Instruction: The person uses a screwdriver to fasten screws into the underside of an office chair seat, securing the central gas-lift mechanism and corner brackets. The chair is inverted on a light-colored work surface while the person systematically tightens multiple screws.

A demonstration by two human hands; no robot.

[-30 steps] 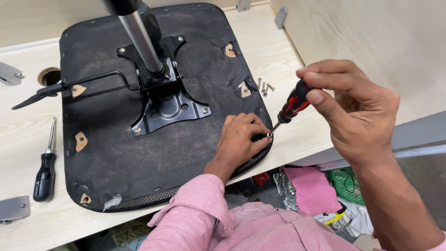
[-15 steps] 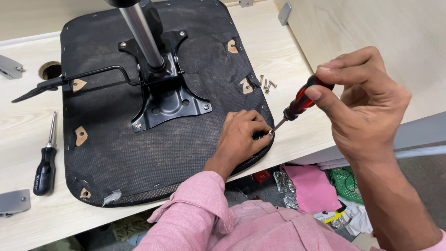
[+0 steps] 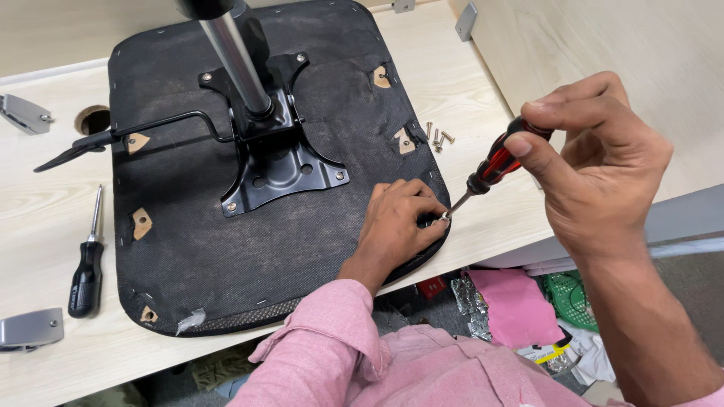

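An upturned black chair seat point(image 3: 226, 256) lies on a pale wooden table point(image 3: 483, 98), with a black metal mechanism plate point(image 3: 275, 162) and a chrome column point(image 3: 237, 64) rising from it. My left hand point(image 3: 398, 226) rests on the seat's right edge, fingertips pinching a small screw point(image 3: 443, 217). My right hand point(image 3: 588, 158) grips a red and black screwdriver point(image 3: 494, 167), its tip meeting the screw. A black lever point(image 3: 121, 139) sticks out to the left of the plate.
Several loose screws point(image 3: 437, 137) lie on the table right of the seat. A black-handled screwdriver point(image 3: 87, 264) lies at the left. Grey metal brackets point(image 3: 26, 113) point(image 3: 30, 328) sit at the left edge. Beside the lever is a round cable hole point(image 3: 92, 118). Pink cloth point(image 3: 513, 305) lies below.
My right hand with the screwdriver has risen a little and turned, the handle now more upright. My left hand stays on the screw at the seat edge.
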